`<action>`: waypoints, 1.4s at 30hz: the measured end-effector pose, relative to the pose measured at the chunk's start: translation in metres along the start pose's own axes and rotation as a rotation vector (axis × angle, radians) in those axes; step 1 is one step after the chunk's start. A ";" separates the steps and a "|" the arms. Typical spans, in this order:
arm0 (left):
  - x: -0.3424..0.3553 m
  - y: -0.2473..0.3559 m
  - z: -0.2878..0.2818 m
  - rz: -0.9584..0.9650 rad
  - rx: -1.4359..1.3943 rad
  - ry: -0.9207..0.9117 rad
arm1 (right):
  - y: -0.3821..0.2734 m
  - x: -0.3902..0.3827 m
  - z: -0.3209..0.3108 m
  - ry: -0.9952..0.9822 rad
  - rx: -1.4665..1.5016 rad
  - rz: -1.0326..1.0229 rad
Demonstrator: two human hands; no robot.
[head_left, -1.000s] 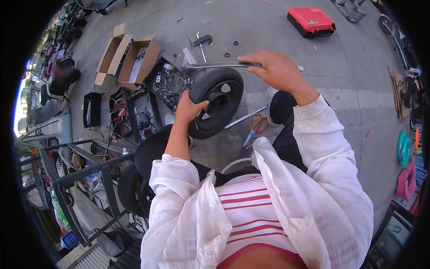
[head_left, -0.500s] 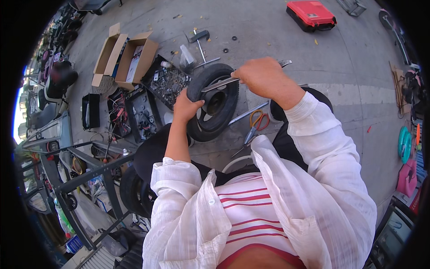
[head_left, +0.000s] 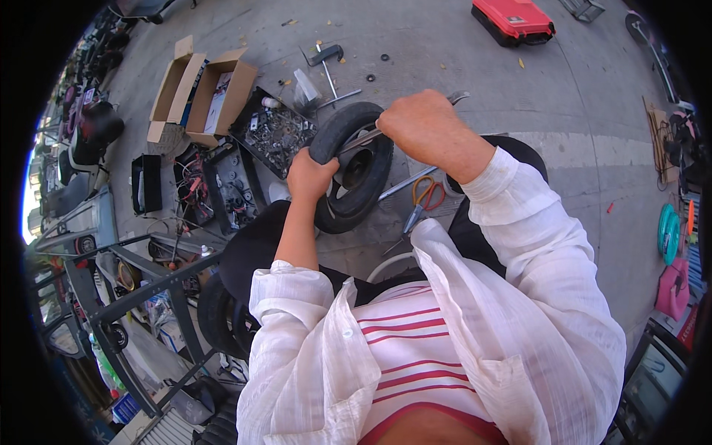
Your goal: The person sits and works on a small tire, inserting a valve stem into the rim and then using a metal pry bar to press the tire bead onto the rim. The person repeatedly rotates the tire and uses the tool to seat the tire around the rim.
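Observation:
A small wheel with a black tyre [head_left: 348, 221] stands tilted on the ground in front of me, its hub [head_left: 357, 167] facing partly my way. My left hand [head_left: 311, 176] is closed round the tyre's left side, the thumb over the sidewall toward the rim. My right hand [head_left: 432, 132] is closed in a fist round a metal tyre lever [head_left: 361, 141]. The lever's inner end lies against the gap between tyre and rim near my left thumb. Its curved outer end sticks out beyond my right fist.
Right of the wheel lie a metal bar [head_left: 408, 183] and orange-and-red-handled scissors [head_left: 426, 194]. Trays of loose hardware [head_left: 274, 133] and parts [head_left: 237, 185], plus open cardboard boxes [head_left: 228, 96], sit to the left. A red case [head_left: 513, 21] is far off; a metal frame [head_left: 141, 285] stands near left.
My right hand has shifted slightly left with the lever, which now slants more steeply. My left hand keeps its hold on the tyre.

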State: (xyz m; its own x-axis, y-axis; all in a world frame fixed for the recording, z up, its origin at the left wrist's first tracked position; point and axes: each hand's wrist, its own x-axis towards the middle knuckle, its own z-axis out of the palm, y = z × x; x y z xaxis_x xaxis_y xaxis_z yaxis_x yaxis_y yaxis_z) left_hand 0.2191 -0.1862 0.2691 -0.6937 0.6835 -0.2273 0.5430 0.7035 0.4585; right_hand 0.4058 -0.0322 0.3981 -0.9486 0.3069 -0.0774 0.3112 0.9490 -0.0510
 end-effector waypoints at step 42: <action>0.007 -0.042 0.014 0.137 -0.398 0.027 | -0.065 -0.020 0.271 -0.095 0.878 0.370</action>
State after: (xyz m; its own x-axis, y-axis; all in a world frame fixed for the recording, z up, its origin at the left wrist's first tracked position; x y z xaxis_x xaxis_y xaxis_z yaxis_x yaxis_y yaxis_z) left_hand 0.1979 -0.2081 0.2363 -0.6431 0.7562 -0.1210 0.4091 0.4728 0.7804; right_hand 0.4199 -0.1199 0.1336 -0.7851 0.5324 -0.3166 0.5589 0.3885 -0.7326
